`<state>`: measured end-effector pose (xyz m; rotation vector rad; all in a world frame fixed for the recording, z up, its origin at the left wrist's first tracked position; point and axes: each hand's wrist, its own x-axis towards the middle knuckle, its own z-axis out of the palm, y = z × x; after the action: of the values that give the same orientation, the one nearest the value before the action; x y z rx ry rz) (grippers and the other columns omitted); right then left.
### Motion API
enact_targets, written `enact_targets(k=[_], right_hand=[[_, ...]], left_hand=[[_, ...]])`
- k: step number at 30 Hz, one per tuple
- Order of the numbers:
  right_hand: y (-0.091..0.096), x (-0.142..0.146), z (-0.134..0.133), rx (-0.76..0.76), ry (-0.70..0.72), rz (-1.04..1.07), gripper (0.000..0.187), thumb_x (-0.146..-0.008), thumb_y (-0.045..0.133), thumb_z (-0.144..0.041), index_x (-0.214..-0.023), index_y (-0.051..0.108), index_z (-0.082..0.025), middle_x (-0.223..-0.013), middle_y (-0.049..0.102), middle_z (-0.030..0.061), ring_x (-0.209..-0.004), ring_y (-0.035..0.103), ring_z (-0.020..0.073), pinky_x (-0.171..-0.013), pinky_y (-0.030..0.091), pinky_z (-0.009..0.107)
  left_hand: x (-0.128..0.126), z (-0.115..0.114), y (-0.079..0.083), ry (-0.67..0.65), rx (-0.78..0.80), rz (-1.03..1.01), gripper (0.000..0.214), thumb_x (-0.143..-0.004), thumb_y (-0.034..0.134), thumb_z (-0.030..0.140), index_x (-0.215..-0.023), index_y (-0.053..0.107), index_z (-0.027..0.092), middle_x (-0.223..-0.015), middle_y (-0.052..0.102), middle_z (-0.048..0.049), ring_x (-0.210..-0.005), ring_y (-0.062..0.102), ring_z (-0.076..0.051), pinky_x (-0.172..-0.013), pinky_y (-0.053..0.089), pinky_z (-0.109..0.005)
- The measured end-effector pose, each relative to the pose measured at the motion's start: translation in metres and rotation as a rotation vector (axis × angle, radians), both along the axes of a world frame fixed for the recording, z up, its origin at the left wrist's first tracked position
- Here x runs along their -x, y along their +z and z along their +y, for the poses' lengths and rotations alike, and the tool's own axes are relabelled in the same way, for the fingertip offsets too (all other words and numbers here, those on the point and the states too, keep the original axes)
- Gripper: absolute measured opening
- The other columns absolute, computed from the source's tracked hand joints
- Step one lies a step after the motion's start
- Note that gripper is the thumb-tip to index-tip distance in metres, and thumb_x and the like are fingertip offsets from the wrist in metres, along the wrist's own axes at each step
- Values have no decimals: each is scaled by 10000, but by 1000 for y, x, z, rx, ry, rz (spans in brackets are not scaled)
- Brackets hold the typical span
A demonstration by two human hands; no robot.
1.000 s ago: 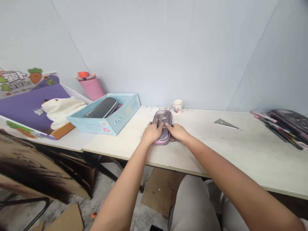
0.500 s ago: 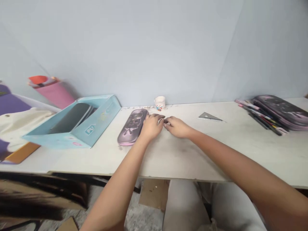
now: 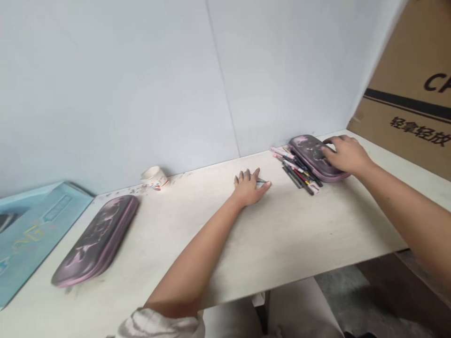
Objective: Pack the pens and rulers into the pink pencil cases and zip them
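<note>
My left hand (image 3: pixel 247 188) lies spread out on the table over the grey set square (image 3: pixel 261 180), which is mostly hidden; one corner shows between thumb and forefinger. My right hand (image 3: pixel 348 152) is at the right end of a dark pencil case with pink trim (image 3: pixel 310 149). Its thumb and forefinger are apart over the case's top; the other fingers are partly hidden. The case lies flat. Several pens and pencils (image 3: pixel 298 171) lie in a loose bunch along its left side.
A second dark pencil case (image 3: pixel 98 237) lies at the left, near a light blue box (image 3: pixel 38 234). Against the wall stands a small white paper cup (image 3: pixel 155 178) with dark bits beside it. A big cardboard box (image 3: pixel 405 103) rises at the right end of the white table (image 3: pixel 282 239).
The view has turned right. My hands were together beside the left pencil case; now they are apart, the left over the set square and the right at the other pencil case.
</note>
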<state>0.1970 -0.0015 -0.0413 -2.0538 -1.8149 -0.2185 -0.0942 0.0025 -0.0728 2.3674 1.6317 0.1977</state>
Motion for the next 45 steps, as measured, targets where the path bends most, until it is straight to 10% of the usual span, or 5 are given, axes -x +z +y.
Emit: enact_targets(k=[7,12,37,45], right_hand=[[-33,-18,22,102,83,180,523,-868,270,-487,-1283,444,-222,-1261,474,146,-1088,497,291,-878,403,420],[-27,-2,19,124,77,198,500,-875,252,-480,-1285,444,-267,-1289,446,115,-1099,483,305,-880,405,451],[-20,180,-30,141,142,120,483,-889,258,-388,-1288,416,-166,-1236,432,193,-1050,461,323,-754,451,431],[-16,197,-39,186,72,251,550,-861,269,-491,-1289,389,-167,-1116,549,182,-979,551,313,-781,426,437]], left_hand=[[-95,1,-4,-155,-31,-45,943,-642,352,786,-1396,-26,363,-1502,-7,-86,-1344,-29,-386,-991,-19,-658],[-115,9,-4,-186,-23,-28,1042,-576,451,787,-1396,-33,364,-1503,-21,-75,-1325,-32,-440,-961,-26,-694],[58,-35,3,-153,-77,-14,978,-667,468,702,-1419,4,283,-1499,60,-97,-1338,89,-396,-981,-6,-674],[78,-51,-5,-65,-190,1,903,-677,459,698,-1407,177,248,-1486,139,-111,-1340,109,-380,-1003,16,-657]])
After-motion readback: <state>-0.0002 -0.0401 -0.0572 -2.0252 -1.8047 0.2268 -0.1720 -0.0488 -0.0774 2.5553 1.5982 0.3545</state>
